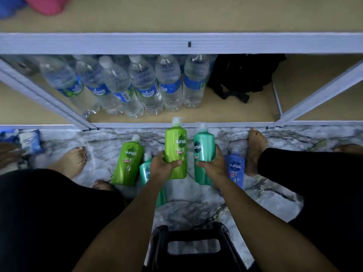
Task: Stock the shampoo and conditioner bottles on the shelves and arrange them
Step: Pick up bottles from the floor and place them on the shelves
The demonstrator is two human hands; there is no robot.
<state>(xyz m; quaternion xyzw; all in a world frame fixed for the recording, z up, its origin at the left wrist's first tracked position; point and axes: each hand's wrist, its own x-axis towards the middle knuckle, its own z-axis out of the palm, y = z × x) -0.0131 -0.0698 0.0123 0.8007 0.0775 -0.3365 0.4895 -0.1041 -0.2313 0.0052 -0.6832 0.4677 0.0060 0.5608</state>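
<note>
1. We see the bottom shelf (225, 114) with its left half blocked by water bottles (137, 85); a black bag (241, 77) lies beside them.
2. A black stool (193, 246) sits between our knees.
3. Our left hand (164, 167) grips a green bottle (176, 146); our right hand (213, 163) grips a teal bottle (204, 148), both held off the floor.
4. On the marble floor (275, 193) lie another green bottle (128, 163), a second teal one (144, 169) and a blue bottle (235, 171).

Left hand (163, 166) grips a green bottle (175, 152), right hand (213, 165) a teal bottle (203, 148), above marble floor (265, 193).
</note>
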